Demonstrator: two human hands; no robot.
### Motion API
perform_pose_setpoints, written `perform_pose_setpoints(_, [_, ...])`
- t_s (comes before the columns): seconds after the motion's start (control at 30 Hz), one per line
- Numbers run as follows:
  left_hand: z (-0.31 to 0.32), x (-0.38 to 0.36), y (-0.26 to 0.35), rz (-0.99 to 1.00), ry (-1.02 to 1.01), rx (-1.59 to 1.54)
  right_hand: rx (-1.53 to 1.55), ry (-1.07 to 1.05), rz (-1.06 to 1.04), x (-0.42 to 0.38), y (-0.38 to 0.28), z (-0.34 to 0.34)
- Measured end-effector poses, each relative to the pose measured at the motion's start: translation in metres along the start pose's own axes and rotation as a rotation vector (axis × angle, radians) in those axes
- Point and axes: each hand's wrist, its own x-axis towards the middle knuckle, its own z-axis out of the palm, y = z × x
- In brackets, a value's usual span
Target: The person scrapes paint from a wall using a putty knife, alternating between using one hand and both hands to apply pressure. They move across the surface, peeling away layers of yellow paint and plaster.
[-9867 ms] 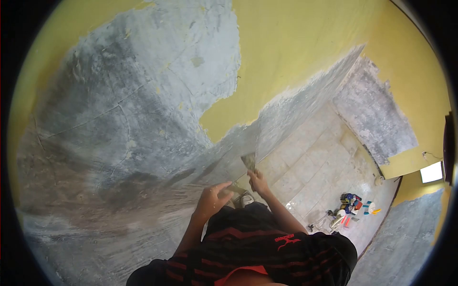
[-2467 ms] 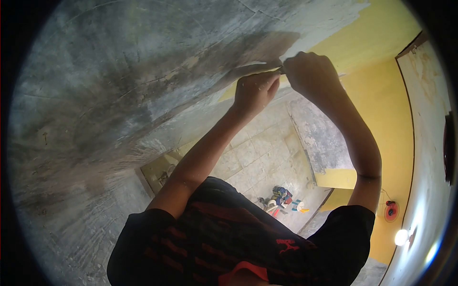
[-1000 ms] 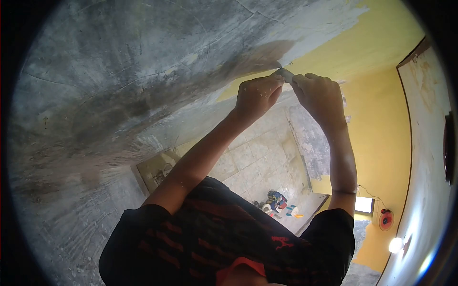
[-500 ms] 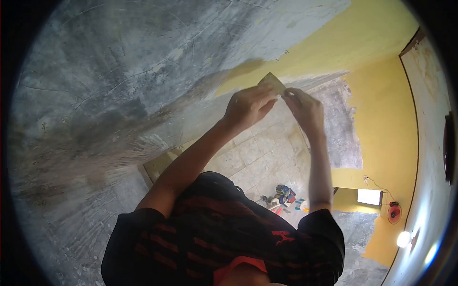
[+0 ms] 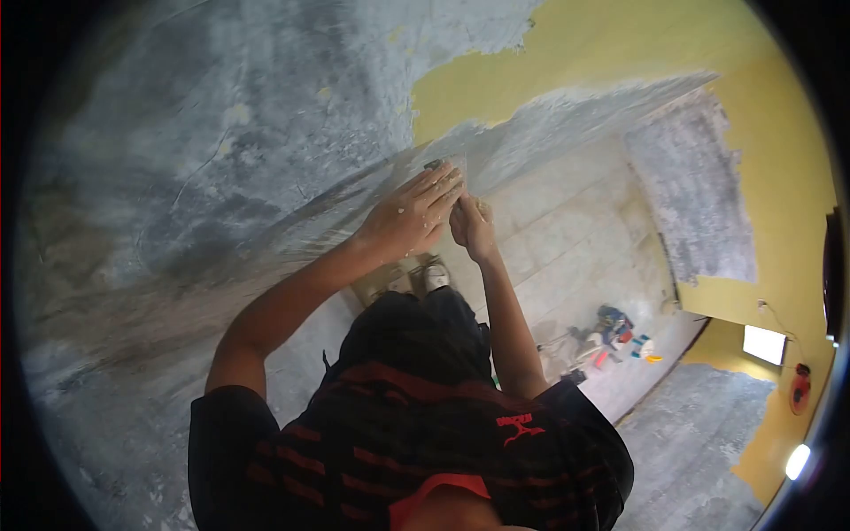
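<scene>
Scraper blade (image 5: 453,165) flat against wall (image 5: 221,177), at the border where grey scraped plaster meets the remaining yellow paint (image 5: 567,53). Left hand (image 5: 409,215) lies on top of it, fingers spread and pressing the blade into the surface. Right hand (image 5: 471,223) sits just beside and below, clenched around what looks like the handle; handle itself hidden by the fist, so exact grip can't be told.

Handling judgement: tool reads as thin, light, stiff metal with a little flex at the edge. Not fragile. Dust on the skin of both hands, so the handle may be slippery. Best hold is the handle for push, with flat fingers on the back of the blade for pressure; keep fingertips off the leading edge, likely sharp.

Edges and room: wall curves off left and up, all bare grey plaster, free for long strokes. Paint edge runs ragged up and to the right of the blade. Below the hands, shoe (image 5: 436,274) and tiled floor (image 5: 567,239). Pile of coloured tools (image 5: 611,332) lies well apart on the floor near the far wall. Far corner wall shows another grey scraped patch (image 5: 691,195). Arms are close together, elbows tucked near the black striped shirt (image 5: 416,442)
</scene>
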Motion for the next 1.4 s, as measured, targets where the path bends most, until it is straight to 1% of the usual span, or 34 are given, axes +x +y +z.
perform_pose_setpoints(0.03, [0.007, -0.002, -0.009, 0.018, -0.108, 0.134, -0.043, -0.021, 0.013, 0.008, 0.011, 0.001])
perform_pose_setpoints(0.07, [0.017, -0.004, -0.018, 0.018, -0.172, 0.214, -0.084, -0.041, 0.023, 0.019, 0.021, 0.002])
perform_pose_setpoints(0.1, [0.022, -0.006, -0.024, 0.027, -0.210, 0.226, -0.044, -0.038, 0.028, 0.029, 0.032, 0.002])
perform_pose_setpoints(0.17, [0.029, -0.008, -0.032, 0.018, -0.320, 0.343, -0.058, -0.065, 0.006, 0.050, 0.051, 0.001])
perform_pose_setpoints(0.23, [0.033, -0.007, -0.037, 0.013, -0.401, 0.350, -0.035, -0.074, -0.004, 0.060, 0.055, 0.003])
perform_pose_setpoints(0.3, [0.035, -0.006, -0.037, -0.051, -0.418, 0.375, 0.015, -0.112, 0.028, 0.067, 0.060, 0.005])
perform_pose_setpoints(0.33, [0.032, -0.003, -0.034, -0.048, -0.439, 0.375, 0.034, -0.108, 0.036, 0.071, 0.063, 0.007])
perform_pose_setpoints(0.4, [0.024, 0.003, -0.025, -0.125, -0.432, 0.332, -0.054, -0.089, -0.081, 0.075, 0.064, 0.010])
perform_pose_setpoints(0.53, [0.017, 0.008, -0.026, -0.152, -0.446, 0.260, -0.087, -0.061, -0.038, 0.069, 0.052, 0.013])
perform_pose_setpoints(0.6, [0.016, 0.010, -0.022, -0.174, -0.457, 0.236, -0.148, -0.049, -0.103, 0.064, 0.049, 0.011])
perform_pose_setpoints(0.73, [0.018, 0.014, -0.025, -0.174, -0.484, 0.217, -0.179, -0.049, -0.096, 0.071, 0.047, 0.005])
perform_pose_setpoints(0.8, [0.017, 0.014, -0.024, -0.195, -0.464, 0.205, -0.140, -0.122, -0.094, 0.073, 0.049, 0.004])
perform_pose_setpoints(0.9, [0.016, 0.016, -0.026, -0.197, -0.497, 0.204, -0.086, -0.104, -0.090, 0.074, 0.053, 0.008])
perform_pose_setpoints(0.97, [0.013, 0.017, -0.027, -0.198, -0.525, 0.217, -0.065, -0.130, -0.062, 0.076, 0.062, 0.012])
perform_pose_setpoints(1.03, [0.008, 0.018, -0.025, -0.198, -0.558, 0.223, 0.056, -0.125, 0.046, 0.064, 0.055, 0.022])
perform_pose_setpoints(1.07, [0.005, 0.020, -0.026, -0.197, -0.571, 0.221, 0.136, -0.119, 0.064, 0.059, 0.050, 0.027])
perform_pose_setpoints(1.1, [0.004, 0.021, -0.026, -0.199, -0.582, 0.218, 0.139, -0.117, 0.069, 0.060, 0.056, 0.027])
perform_pose_setpoints(1.17, [0.002, 0.022, -0.027, -0.198, -0.596, 0.220, 0.242, -0.149, 0.086, 0.061, 0.068, 0.032])
perform_pose_setpoints(1.27, [-0.003, 0.022, -0.030, -0.173, -0.623, 0.246, 0.299, -0.140, 0.145, 0.059, 0.067, 0.043])
perform_pose_setpoints(1.3, [-0.007, 0.023, -0.031, -0.148, -0.637, 0.270, 0.307, -0.139, 0.145, 0.056, 0.070, 0.052])
perform_pose_setpoints(1.4, [-0.021, 0.026, -0.035, -0.104, -0.625, 0.279, 0.486, -0.148, 0.108, 0.047, 0.080, 0.079])
